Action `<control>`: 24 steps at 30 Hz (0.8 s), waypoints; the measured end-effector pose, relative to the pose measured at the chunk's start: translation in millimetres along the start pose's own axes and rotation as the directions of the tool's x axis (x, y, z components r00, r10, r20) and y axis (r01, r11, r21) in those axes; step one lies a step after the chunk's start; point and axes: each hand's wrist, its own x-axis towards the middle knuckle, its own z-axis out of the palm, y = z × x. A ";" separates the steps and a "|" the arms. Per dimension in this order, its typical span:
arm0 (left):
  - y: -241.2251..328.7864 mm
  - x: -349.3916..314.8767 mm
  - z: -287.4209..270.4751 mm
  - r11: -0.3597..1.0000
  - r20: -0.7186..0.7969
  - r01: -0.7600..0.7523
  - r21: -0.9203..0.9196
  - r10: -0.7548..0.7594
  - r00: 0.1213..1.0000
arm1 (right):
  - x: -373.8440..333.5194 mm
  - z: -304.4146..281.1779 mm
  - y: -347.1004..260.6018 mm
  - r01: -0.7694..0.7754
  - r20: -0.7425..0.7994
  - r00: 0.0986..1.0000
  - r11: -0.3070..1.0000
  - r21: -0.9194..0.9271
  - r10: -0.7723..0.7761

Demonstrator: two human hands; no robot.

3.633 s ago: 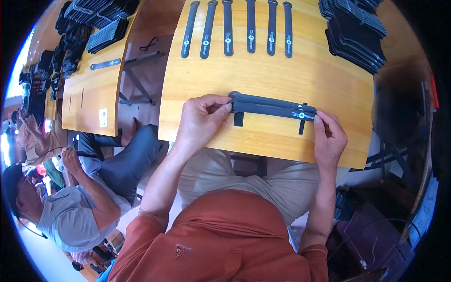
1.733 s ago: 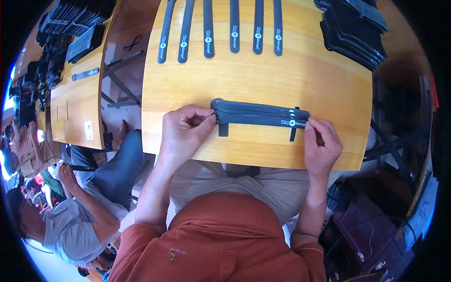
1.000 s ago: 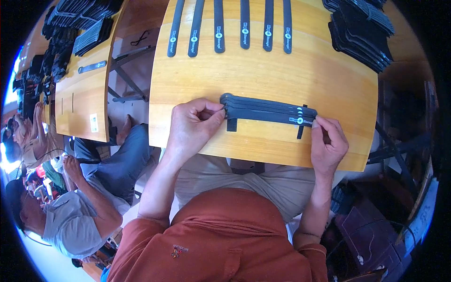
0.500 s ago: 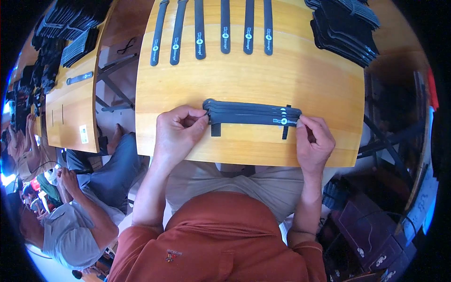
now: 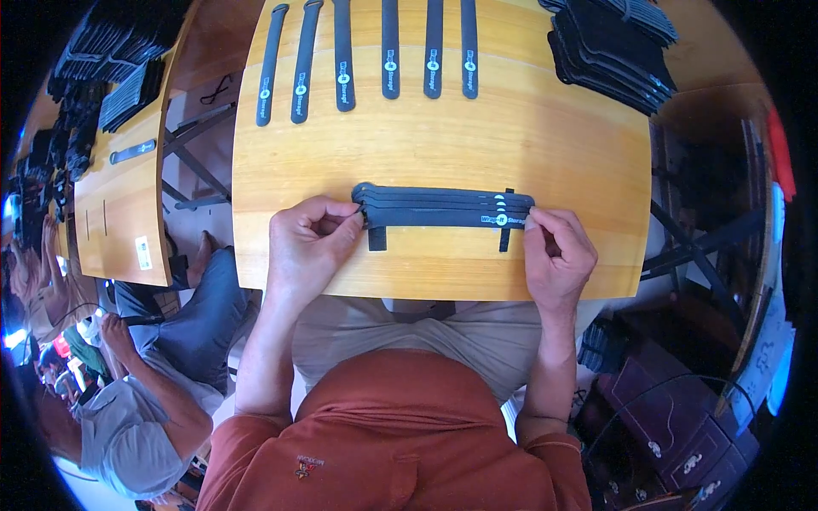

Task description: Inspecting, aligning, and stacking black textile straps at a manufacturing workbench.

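Several dark grey storage straps (image 5: 426,215) lie crosswise near the table's front edge, overlapping like stairs, with pale printed marks toward their right ends. My left hand (image 5: 308,251) pinches the looped left end of the nearest strap between thumb and fingertips. At the opposite end, my right hand (image 5: 558,260) grips that strap's tip, its other fingers curled. Two short black strips run across beneath the straps: a left strip (image 5: 377,240) close to my left fingers and a right strip (image 5: 505,241) near my right ones. How far the straps touch the wood is hard to make out.
Beyond my hands, a row of several matching straps (image 5: 343,77) lies lengthwise on the wooden table (image 5: 426,145). Dark bundled straps (image 5: 609,55) are piled at the far right corner. To my left, a person (image 5: 145,409) sits by another table (image 5: 123,209) bearing more piles.
The whole view has shifted slightly, so the table and straps appear a little further left. Both hands keep their pinch on the strap's ends, and the straps' arrangement looks the same.
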 end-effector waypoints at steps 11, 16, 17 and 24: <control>1.6 0.2 0.7 1.000 0.002 0.011 -0.003 -0.011 1.000 | -0.6 1.3 1.7 0.042 -0.005 0.999 0.997 -0.059 -0.042; 0.1 0.8 0.9 1.000 0.000 0.013 -0.010 -0.013 1.000 | -1.0 2.3 0.4 0.006 -0.006 1.000 0.999 -0.041 -0.006; -0.1 0.9 1.1 1.000 0.000 0.012 -0.011 -0.012 1.000 | -1.0 2.2 0.7 0.006 -0.006 1.000 0.999 -0.042 -0.006; 1.1 0.8 -1.0 0.999 0.009 0.034 0.006 -0.034 0.999 | -1.2 4.0 2.9 0.066 -0.003 0.998 0.994 -0.084 -0.066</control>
